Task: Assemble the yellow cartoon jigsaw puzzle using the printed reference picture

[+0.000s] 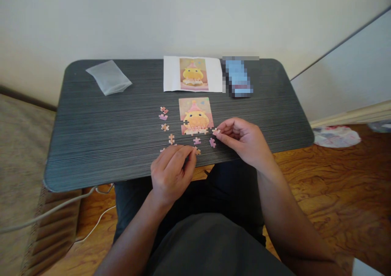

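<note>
A partly assembled jigsaw puzzle [197,113] of a yellow cartoon figure in a pink hat lies mid-table, its lower edge jagged. My right hand [244,139] pinches a pale puzzle piece [216,131] between thumb and fingers, close beside the lower right corner. With thumb and forefinger closed, my left hand [173,170] is on a brownish puzzle piece [198,151] below the puzzle. Between the hands lie a pink piece [197,140] and a purple piece [212,142]. Several loose pieces [165,127] form a rough column on the left; my left hand partly covers one.
Behind the puzzle lies a white sheet [171,74] with the same picture printed on it. A blurred-out phone [238,77] is to its right. A translucent bag [110,78] rests on the left of the dark table [91,137]. The front edge is near my lap.
</note>
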{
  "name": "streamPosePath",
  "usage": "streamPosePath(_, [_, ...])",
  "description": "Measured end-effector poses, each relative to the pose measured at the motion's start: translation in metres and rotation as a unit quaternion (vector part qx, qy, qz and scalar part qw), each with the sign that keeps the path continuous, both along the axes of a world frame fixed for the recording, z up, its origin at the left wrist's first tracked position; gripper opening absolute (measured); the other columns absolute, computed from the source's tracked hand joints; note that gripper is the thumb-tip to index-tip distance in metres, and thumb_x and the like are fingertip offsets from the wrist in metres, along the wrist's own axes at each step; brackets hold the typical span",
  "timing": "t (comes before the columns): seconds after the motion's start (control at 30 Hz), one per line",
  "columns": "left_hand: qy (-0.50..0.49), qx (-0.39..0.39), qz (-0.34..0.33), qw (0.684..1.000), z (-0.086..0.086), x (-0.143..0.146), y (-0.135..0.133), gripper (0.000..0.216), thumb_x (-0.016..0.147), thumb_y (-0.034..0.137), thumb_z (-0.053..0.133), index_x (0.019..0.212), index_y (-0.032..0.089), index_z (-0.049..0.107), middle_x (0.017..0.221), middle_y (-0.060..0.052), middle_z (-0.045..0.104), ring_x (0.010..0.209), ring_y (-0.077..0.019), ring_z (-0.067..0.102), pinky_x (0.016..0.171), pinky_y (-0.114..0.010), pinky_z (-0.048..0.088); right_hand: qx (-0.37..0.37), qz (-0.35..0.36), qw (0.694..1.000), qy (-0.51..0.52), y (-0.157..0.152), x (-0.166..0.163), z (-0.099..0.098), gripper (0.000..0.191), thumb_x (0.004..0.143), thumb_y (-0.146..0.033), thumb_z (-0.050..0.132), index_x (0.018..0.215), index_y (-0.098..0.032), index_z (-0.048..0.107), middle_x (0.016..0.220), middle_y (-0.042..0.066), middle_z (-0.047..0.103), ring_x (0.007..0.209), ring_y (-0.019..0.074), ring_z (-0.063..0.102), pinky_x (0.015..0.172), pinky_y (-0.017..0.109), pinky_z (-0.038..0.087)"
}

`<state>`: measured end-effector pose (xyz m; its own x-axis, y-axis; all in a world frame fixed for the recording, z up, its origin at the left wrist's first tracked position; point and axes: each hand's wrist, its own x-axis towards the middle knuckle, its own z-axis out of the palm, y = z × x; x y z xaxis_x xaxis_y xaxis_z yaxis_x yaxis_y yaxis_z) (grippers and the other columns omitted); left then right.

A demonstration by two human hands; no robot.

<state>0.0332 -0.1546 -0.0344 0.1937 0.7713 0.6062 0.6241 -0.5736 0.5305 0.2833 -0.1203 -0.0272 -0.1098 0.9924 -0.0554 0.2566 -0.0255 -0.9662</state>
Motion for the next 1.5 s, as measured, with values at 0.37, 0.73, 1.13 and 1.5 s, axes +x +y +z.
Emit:
streamPosePath(0.37, [-0.004, 0.007, -0.017, 1.0, 0.002, 0.0, 0.002, 0.015, 0.097, 0.006, 0.074, 0.104, 0.02, 0.074, 0.092, -0.004, 0.083, 0.085, -0.0184, 0.08, 0.082, -0.033, 0.067, -0.006, -0.002, 1.0, 0.017, -0.001, 0.0, -0.002, 0.029, 0.093, -0.045, 0.088, 0.114, -0.026, 0.08, 0.104, 0.004, 0.085, 0.087, 0.0194, 0.08, 0.078, 0.035, 0.064])
streamPosePath(0.73, [-0.008, 0.026, -0.009, 1.0, -0.001, -0.01, 0.001, 0.026, 0.091, 0.001, 0.078, 0.108, 0.021, 0.074, 0.094, -0.003, 0.083, 0.083, -0.0176, 0.079, 0.081, -0.032, 0.067, 0.049, 0.004, 0.99, -0.133, -0.001, 0.003, 0.006, 0.026, 0.102, -0.043, 0.079, 0.124, -0.031, 0.085, 0.113, 0.004, 0.087, 0.092, 0.0213, 0.079, 0.083, 0.04, 0.059])
streamPosePath(1.13, [0.051, 0.027, 0.038, 0.998, -0.003, -0.039, 0.009, 0.019, 0.093, 0.006, 0.08, 0.104, 0.021, 0.077, 0.096, -0.005, 0.082, 0.085, -0.0206, 0.078, 0.081, -0.035, 0.066, 0.087, 0.007, 0.979, -0.186, -0.012, 0.021, 0.009, 0.021, 0.105, -0.035, 0.076, 0.123, -0.029, 0.084, 0.115, 0.004, 0.085, 0.094, 0.0217, 0.078, 0.077, 0.037, 0.056])
streamPosePath(1.5, [0.125, -0.125, 0.062, 0.982, 0.021, -0.101, 0.061, 0.006, 0.099, 0.027, 0.076, 0.095, 0.024, 0.08, 0.089, -0.001, 0.072, 0.068, -0.0154, 0.061, 0.065, -0.035, 0.051, 0.172, 0.052, 0.952, -0.247, -0.03, 0.037, -0.004, 0.015, 0.102, -0.027, 0.079, 0.116, -0.023, 0.084, 0.093, 0.003, 0.075, 0.075, 0.0154, 0.065, 0.071, 0.033, 0.052])
